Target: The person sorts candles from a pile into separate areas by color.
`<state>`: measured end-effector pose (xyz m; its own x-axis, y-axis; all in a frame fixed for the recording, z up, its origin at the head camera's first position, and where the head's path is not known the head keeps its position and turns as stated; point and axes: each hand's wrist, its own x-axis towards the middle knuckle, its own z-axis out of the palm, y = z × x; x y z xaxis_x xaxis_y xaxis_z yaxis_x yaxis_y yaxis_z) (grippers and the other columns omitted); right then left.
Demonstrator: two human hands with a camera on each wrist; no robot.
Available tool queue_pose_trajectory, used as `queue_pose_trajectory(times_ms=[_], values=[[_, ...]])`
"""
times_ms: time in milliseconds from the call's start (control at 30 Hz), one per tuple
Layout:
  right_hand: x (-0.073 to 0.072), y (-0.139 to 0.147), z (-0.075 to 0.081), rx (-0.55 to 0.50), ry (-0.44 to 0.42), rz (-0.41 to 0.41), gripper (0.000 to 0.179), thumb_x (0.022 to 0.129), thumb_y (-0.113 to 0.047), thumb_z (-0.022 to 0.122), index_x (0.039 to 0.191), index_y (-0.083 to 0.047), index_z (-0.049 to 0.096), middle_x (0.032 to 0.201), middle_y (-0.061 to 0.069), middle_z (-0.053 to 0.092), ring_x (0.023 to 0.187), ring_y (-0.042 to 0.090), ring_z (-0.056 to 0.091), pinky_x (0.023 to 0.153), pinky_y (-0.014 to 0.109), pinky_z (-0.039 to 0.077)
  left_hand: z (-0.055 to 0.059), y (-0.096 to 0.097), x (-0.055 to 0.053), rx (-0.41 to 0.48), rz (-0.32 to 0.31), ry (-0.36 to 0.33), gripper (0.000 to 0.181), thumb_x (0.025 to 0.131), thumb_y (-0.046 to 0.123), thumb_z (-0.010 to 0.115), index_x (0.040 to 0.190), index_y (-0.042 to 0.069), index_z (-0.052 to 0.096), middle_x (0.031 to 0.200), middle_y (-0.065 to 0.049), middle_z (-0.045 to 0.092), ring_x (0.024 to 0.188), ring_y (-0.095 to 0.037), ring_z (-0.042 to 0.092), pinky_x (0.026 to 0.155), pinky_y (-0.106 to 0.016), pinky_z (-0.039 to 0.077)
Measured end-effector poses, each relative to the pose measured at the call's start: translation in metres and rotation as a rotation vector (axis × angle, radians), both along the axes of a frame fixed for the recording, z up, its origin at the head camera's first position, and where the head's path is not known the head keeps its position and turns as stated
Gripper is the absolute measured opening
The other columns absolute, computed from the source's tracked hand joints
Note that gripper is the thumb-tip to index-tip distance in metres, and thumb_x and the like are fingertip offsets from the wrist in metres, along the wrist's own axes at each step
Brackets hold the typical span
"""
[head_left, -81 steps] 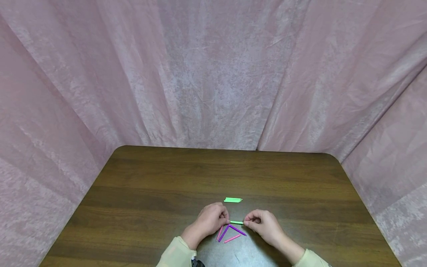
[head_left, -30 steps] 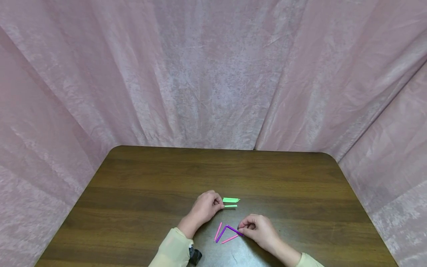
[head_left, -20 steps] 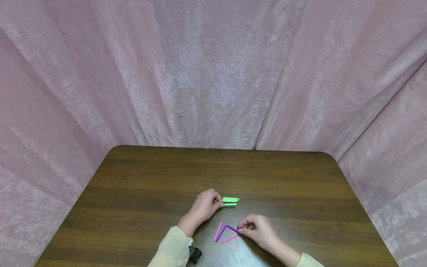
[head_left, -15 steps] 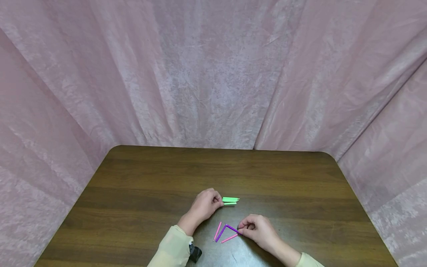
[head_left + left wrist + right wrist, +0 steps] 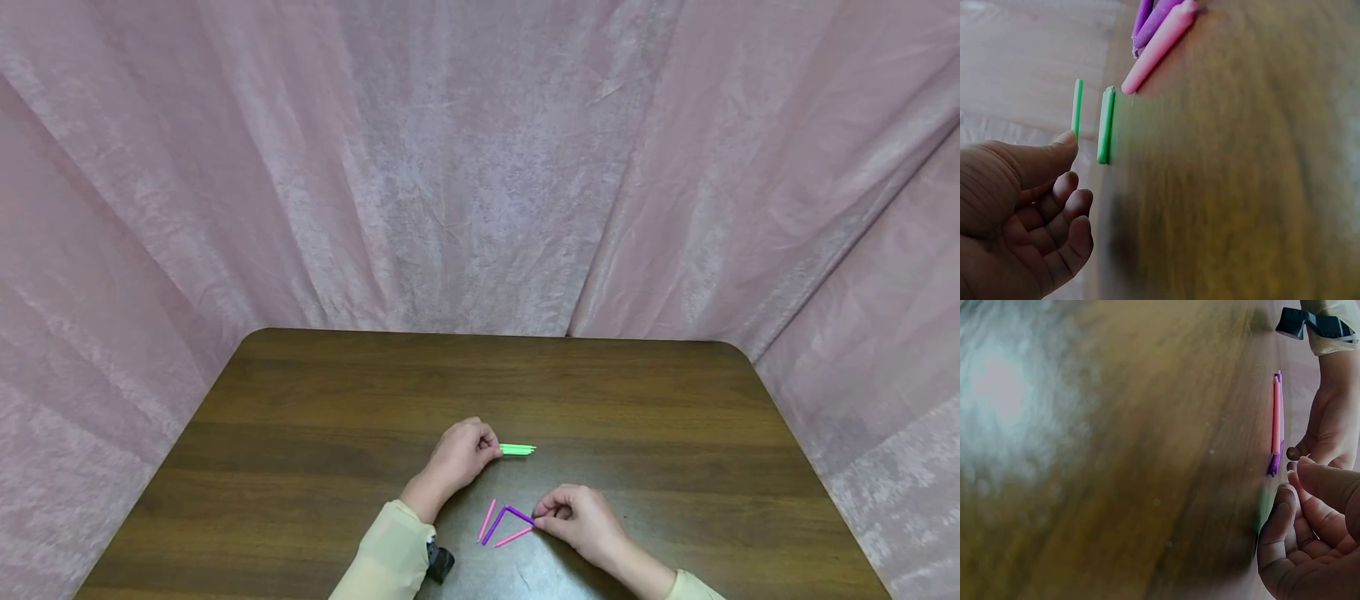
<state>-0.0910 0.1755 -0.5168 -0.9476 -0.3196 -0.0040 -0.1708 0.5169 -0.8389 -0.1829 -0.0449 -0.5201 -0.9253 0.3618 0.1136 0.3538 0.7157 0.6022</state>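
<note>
My left hand [image 5: 461, 454] pinches a thin green stick [image 5: 1077, 106], candle-like in shape, between thumb and forefinger. Its other fingers are loosely curled. Close by lie several green sticks [image 5: 517, 449] side by side on the table. My right hand [image 5: 581, 518] hovers by the end of a purple stick [image 5: 519, 513]; its fingers are loosely bent, with a gap between thumb and forefinger and nothing visible between them in the right wrist view. A second purple stick [image 5: 494, 526] meets the first in a peak. Pink sticks [image 5: 487, 521] lie to the left and below [image 5: 514, 537].
The brown wooden table [image 5: 337, 400] has rounded far corners. Pink curtains [image 5: 480, 167] hang behind it and at both sides. A black device [image 5: 439, 562] is strapped to the left wrist, beside a pale sleeve [image 5: 390, 550].
My left hand has carried the green stick from above the purple peak back to the green group. My right hand has let go of that stick and shifted slightly down and left.
</note>
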Motion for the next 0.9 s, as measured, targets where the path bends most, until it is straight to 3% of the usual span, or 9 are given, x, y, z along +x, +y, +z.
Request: queue_pose_trajectory(times_ms=[900], values=[[0.003, 0.001, -0.004, -0.003, 0.017, 0.008, 0.008, 0.079, -0.011, 0.079, 0.079, -0.011, 0.072, 0.074, -0.009, 0.060, 0.062, -0.001, 0.054, 0.056, 0.020, 0.046, -0.004, 0.004, -0.015, -0.039, -0.008, 0.051, 0.018, 0.081, 0.019, 0.078, 0.070, 0.020, 0.065, 0.072, 0.011, 0.048, 0.067, -0.005, 0.047, 0.063, -0.023, 0.041]])
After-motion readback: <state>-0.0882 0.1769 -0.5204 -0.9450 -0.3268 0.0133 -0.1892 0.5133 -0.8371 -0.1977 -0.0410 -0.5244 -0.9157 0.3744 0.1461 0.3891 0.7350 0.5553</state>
